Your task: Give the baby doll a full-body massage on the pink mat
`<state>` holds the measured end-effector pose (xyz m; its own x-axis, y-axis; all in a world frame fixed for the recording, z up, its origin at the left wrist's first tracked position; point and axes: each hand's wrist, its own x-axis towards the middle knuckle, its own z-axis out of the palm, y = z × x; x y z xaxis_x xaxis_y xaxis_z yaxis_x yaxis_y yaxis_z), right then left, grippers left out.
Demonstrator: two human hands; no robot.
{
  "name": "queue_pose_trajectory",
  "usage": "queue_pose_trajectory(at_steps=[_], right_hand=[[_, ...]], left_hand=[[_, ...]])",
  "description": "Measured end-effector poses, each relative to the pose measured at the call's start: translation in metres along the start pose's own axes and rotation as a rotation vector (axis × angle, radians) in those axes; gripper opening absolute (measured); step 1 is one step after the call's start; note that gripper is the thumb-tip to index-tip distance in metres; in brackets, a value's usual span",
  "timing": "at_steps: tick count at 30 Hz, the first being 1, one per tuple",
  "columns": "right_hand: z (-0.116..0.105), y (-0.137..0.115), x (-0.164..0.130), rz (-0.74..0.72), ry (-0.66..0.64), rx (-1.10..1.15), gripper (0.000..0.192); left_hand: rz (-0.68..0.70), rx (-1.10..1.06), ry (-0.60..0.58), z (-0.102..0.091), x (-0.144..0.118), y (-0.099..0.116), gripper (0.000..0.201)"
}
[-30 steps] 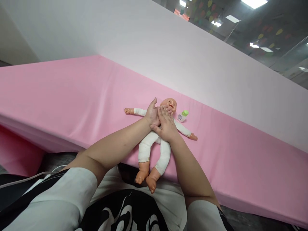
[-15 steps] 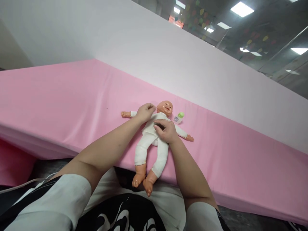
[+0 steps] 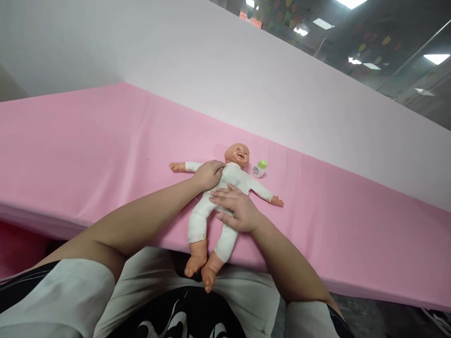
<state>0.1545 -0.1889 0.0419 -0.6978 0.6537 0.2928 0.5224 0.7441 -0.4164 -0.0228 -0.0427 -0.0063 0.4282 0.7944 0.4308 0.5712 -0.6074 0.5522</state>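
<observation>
A baby doll (image 3: 235, 174) with a white cloth body lies on its back, its arms spread and its feet toward me. My left hand (image 3: 210, 174) rests at the doll's shoulder and upper chest on the left, fingers extended over the cloth. Across the lower belly lies my right hand (image 3: 239, 209), flat with its fingers spread and the thumb apart. Neither hand grips anything. Just right of the doll's head is a small white bottle (image 3: 260, 169) with a green cap, touched by no hand.
Pink padded covering (image 3: 345, 225) spreads under the doll and to both sides. A white wall (image 3: 197, 61) rises behind it, with glass (image 3: 373, 51) above showing ceiling lights. The doll's feet overhang the front edge, close to my lap.
My right hand has moved down from the doll's chest to its lower belly and flattened out. My left hand has lowered from beside the neck onto the shoulder area.
</observation>
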Motion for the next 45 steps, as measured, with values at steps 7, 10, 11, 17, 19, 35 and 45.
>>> queue_pose_trajectory(at_steps=[7, 10, 11, 17, 19, 35, 45], right_hand=[[-0.015, 0.047, -0.008, 0.422, -0.008, -0.123, 0.068], [-0.018, 0.064, -0.013, 0.577, 0.093, -0.148, 0.062], [-0.019, 0.067, -0.014, 0.613, 0.131, -0.155, 0.06], [-0.025, 0.071, -0.016, 0.769, 0.17, -0.232, 0.054], [-0.026, 0.072, -0.015, 0.774, 0.161, -0.25, 0.054], [-0.016, 0.069, -0.014, 0.582, 0.306, -0.229, 0.053], [-0.003, -0.007, 0.004, 0.022, 0.023, 0.017, 0.042]], left_hand=[[-0.065, -0.079, 0.025, -0.002, -0.003, 0.007, 0.042], [-0.039, -0.096, 0.031, -0.007, -0.006, 0.011, 0.039], [-0.022, -0.112, 0.027, -0.01, -0.008, 0.014, 0.037], [0.283, -0.422, -0.261, -0.029, -0.028, 0.05, 0.03], [0.399, -0.503, -0.388, -0.03, -0.034, 0.06, 0.027], [0.057, 0.024, -0.212, -0.014, 0.0, 0.005, 0.059], [0.01, 0.028, -0.139, -0.009, 0.007, -0.007, 0.046]])
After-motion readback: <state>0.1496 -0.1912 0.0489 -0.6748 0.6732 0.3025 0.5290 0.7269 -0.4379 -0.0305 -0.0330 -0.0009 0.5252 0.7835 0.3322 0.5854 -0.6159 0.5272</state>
